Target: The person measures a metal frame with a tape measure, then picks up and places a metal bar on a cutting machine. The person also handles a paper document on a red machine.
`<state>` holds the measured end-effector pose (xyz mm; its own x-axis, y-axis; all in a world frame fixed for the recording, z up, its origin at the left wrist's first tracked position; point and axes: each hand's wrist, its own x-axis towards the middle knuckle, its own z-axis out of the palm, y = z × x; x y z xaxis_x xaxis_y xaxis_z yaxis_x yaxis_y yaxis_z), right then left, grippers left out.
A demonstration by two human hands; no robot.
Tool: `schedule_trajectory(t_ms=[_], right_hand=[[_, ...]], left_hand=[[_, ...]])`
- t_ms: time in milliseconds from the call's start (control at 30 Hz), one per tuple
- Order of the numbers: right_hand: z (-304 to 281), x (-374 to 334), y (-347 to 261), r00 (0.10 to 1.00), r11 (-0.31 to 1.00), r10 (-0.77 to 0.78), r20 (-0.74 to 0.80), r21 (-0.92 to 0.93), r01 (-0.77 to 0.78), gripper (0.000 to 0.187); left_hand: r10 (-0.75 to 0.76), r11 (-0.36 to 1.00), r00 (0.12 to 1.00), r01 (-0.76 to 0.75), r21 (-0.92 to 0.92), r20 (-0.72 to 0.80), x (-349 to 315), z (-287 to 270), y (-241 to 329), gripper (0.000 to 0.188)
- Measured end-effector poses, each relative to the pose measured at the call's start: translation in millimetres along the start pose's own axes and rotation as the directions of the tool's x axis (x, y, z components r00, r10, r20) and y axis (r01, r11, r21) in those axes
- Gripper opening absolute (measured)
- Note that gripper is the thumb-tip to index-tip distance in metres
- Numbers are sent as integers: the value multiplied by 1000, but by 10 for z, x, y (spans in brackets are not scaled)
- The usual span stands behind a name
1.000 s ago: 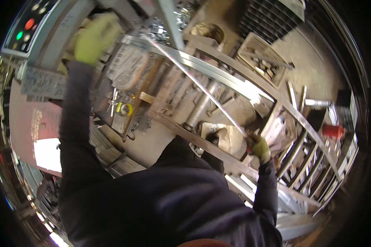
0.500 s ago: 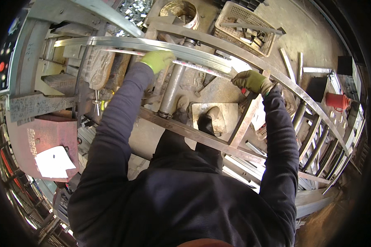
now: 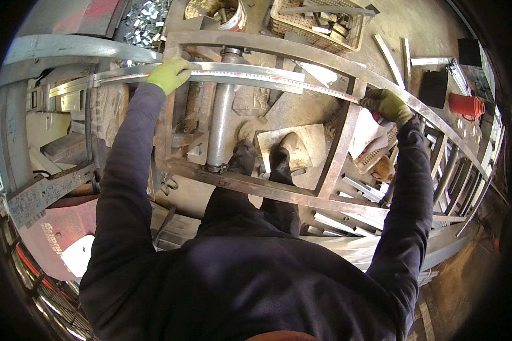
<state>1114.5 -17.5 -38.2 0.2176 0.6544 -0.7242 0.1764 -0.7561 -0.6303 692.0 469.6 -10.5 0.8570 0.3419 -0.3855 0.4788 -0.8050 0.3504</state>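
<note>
My left hand (image 3: 173,74), in a yellow-green glove, closes over long silvery metal bars (image 3: 261,78) and the blade lying on them. This tape measure blade (image 3: 324,90) is white with red marks and stretches from left of that hand, along the bars and past their right end, to my right hand (image 3: 389,106). The right hand, in a dirtier green glove, is closed where the blade ends; the glove hides most of the tape's case. Beneath the bars is a brown steel frame (image 3: 256,184) with a grey roller (image 3: 219,125) across it.
Far off stand a bucket (image 3: 238,21) of metal pieces and a plastic basket (image 3: 356,37) of offcuts. A red container (image 3: 466,105) sits at the right. A machine (image 3: 18,128) borders the left side. Below, my shoes are by a pale plate (image 3: 313,145).
My left hand has slid left along the bars. My right hand has moved right and up, drawing the blade farther past the bars' end. The whole view has shifted.
</note>
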Motion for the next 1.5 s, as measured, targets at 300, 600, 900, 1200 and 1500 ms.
schedule_trajectory(t_ms=[300, 600, 900, 1200, 1500], right_hand=[[109, 294, -156, 1000, 993, 17, -12, -114, -18, 35], [337, 490, -318, 994, 984, -67, -81, -171, 53, 38], [397, 477, -356, 986, 971, -81, -147, -235, 45, 38], [384, 478, -393, 986, 930, -93, -141, -367, 35, 48], [425, 372, -503, 985, 965, 1, -172, -259, -46, 60]], left_hand=[[136, 936, 988, -104, 336, -73, 50, 169, 637, 79], [24, 927, 999, -37, 372, 41, 373, 529, 1144, 94], [101, 913, 994, -105, 395, 31, 459, 625, 1192, 85], [126, 928, 992, -127, 350, 26, 535, 737, 1473, 83], [184, 930, 983, -169, 327, -15, 558, 798, 1480, 80]])
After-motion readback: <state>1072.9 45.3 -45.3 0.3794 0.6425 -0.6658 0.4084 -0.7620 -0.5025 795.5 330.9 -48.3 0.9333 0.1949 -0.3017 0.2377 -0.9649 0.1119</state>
